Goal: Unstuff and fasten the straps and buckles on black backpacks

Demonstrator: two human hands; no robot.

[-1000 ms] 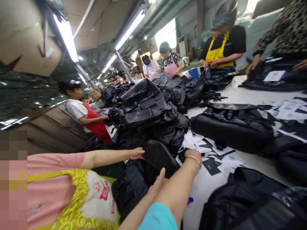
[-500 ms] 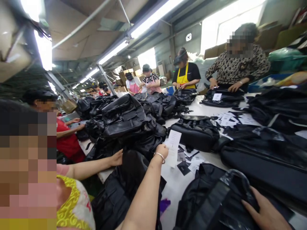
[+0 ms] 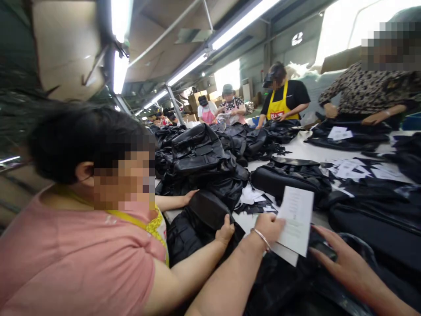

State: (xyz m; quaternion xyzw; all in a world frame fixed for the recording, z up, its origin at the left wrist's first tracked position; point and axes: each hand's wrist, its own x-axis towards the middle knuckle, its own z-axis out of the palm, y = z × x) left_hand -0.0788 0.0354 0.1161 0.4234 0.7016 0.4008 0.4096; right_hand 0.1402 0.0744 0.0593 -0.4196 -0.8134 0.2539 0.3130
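Note:
My left hand (image 3: 270, 229), with a bracelet at the wrist, pinches white printed paper slips (image 3: 296, 219); a second slip shows beneath the top one. They hang over a black backpack (image 3: 292, 287) at the bottom right. On the right, my right hand (image 3: 340, 254) is at the upper part of this backpack, thumb and fingers on either side of a dark piece of it. Clear plastic (image 3: 360, 245) lies beside these fingers. The slips hide part of the bag.
At my left, a co-worker in pink (image 3: 98, 254) has both hands on another black bag (image 3: 210, 210). Black bags (image 3: 200, 149) pile up on the white table (image 3: 315, 145), with loose paper slips (image 3: 351, 169) among them. More co-workers stand across the table.
My left hand has drawn the paper slips rightward and nearer, over the backpack. My view has swung left, and the pink-clad co-worker now shows with both hands on a bag.

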